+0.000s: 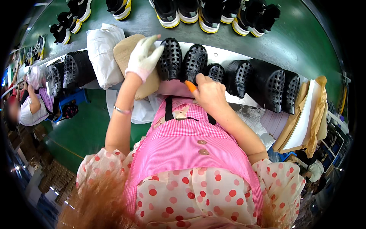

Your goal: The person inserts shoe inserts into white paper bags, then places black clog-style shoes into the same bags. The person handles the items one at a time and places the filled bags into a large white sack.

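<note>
My left hand [144,57], in a white glove, is raised with its fingers apart. It hovers beside a black perforated plastic shoe tree [170,57], and its fingertips come close to that piece's edge; whether they touch cannot be told. To the right stands a second black shoe tree [195,61]. My bare right hand [210,91] has its curled fingers at the lower end of this one, and an orange finger cot [191,86] covers its thumb. Beneath the left wrist lies a beige, rounded pad [129,51].
More shoe trees [267,82] stand nested on the right, and another stack [78,68] on the left. A white wrapped bundle [105,53] sits beside the pad. Black sneakers [209,15] line the green conveyor [293,45]. Brown paper [318,103] hangs at right. A co-worker [34,103] sits far left.
</note>
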Demonstrator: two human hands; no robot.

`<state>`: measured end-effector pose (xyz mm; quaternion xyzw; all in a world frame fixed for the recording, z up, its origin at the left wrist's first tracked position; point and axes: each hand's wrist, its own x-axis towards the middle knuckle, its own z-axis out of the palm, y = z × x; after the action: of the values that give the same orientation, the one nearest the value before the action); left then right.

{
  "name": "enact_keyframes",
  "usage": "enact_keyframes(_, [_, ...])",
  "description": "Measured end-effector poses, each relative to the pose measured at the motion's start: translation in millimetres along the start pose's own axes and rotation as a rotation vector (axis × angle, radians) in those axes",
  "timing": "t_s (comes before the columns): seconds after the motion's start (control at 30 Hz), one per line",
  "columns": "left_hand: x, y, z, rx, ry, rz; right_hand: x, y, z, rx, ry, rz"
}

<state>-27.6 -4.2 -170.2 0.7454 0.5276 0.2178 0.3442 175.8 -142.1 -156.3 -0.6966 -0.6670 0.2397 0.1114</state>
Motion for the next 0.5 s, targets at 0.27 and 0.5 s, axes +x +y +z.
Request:
enact_keyframes(0.27, [-58.6, 6.8, 30.0, -0.067, 0.033, -0.063, -40.7, 51.4, 15.5, -0.277, -0.167, 0.184])
enact_keyframes(0.5, [-61.5, 10.1, 35.6, 0.107, 0.027, 0.006, -50.2, 60.0, 20.7, -0.289, -0.041, 0.210])
